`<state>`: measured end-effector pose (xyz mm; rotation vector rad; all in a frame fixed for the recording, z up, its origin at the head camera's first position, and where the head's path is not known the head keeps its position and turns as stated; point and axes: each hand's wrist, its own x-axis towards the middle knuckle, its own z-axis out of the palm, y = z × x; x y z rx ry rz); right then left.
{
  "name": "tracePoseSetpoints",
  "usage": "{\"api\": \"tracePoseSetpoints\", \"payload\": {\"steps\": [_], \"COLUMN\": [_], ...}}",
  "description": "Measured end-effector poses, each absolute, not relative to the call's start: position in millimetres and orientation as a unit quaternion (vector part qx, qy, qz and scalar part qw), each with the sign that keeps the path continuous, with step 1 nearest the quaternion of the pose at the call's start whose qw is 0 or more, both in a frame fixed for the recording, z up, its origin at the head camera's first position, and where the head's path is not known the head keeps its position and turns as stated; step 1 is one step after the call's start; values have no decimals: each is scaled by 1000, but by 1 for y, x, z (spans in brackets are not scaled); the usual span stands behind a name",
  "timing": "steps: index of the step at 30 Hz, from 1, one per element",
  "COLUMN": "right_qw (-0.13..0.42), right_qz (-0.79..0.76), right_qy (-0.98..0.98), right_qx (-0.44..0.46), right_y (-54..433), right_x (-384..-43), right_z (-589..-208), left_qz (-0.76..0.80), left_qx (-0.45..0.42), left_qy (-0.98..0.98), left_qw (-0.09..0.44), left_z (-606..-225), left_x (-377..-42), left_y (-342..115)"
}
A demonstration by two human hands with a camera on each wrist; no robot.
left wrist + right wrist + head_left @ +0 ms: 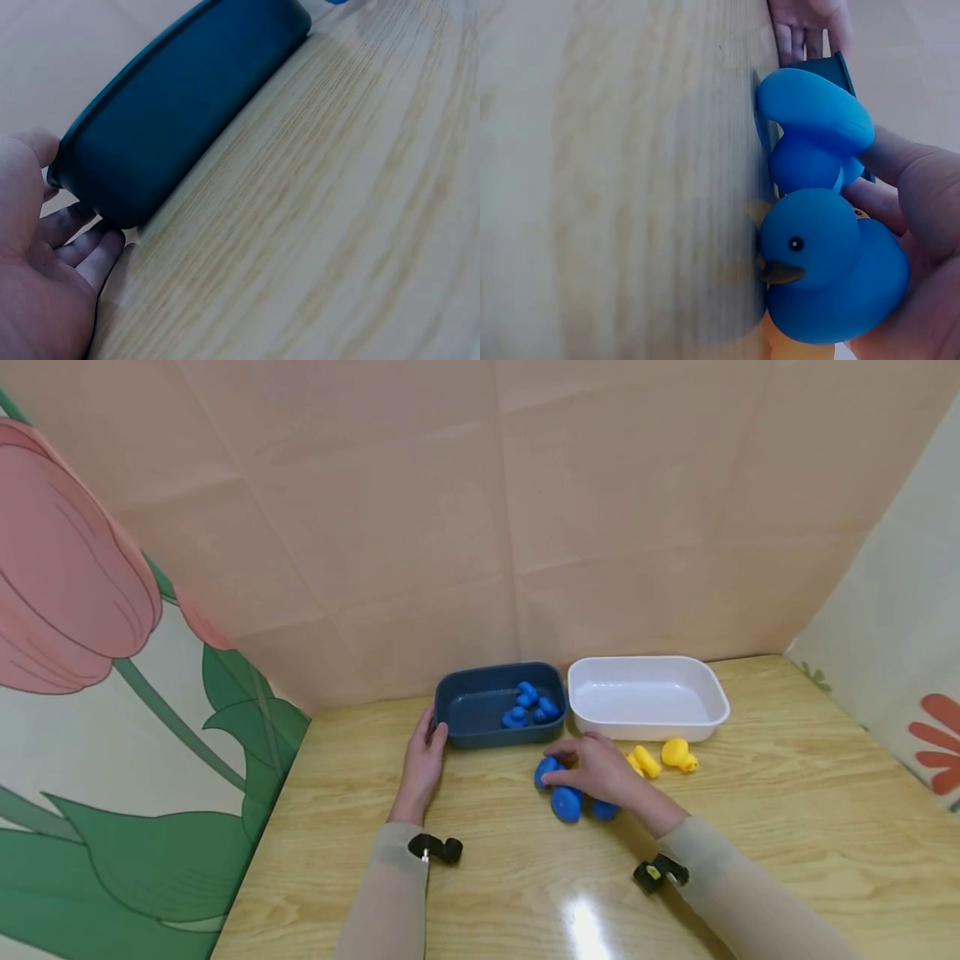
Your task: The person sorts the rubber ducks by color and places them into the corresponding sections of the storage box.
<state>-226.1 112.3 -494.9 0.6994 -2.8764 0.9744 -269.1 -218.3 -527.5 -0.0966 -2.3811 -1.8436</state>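
My left hand (422, 768) holds the left end of a dark blue bin (480, 741), thumb at its rim and fingers against the outer wall, as the left wrist view (172, 112) shows. Several small blue rubber ducks (527, 695) lie in the bin's right half. In front of the bins, my right hand (600, 768) pinches a blue rubber duck (814, 112) between thumb and fingers, low at the tabletop. Another blue duck (566, 804) sits just nearer, and one more (605, 810) is partly hidden under the hand.
A white bin (648, 731) with nothing visible inside stands right of the dark one. Yellow rubber ducks (678, 754) lie before it, some partly behind my right hand. The wooden table (510, 877) meets a draped back wall (375, 527).
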Motion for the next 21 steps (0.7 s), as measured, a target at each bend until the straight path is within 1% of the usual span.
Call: {"api": "tracePoseSetpoints", "payload": {"steps": [9,16,21], "right_qw": [37,31,59], "right_qz": [370,404,419], "right_qy": [-905,-899,-890], "right_qx": [209,166,168], "right_y": [114,114,113], "right_x": [-221,-214,-211], "right_z": [-494,-486,-479], "left_qz": [-611,-625,-629], "left_qx": [-32,-33,-40], "left_qy": [-788,-778,-773], "left_qw": [64,55,66], "left_z": [-525,-525,-526], "left_x": [-269,-272,-271], "left_y": [-217,-219,-218]}}
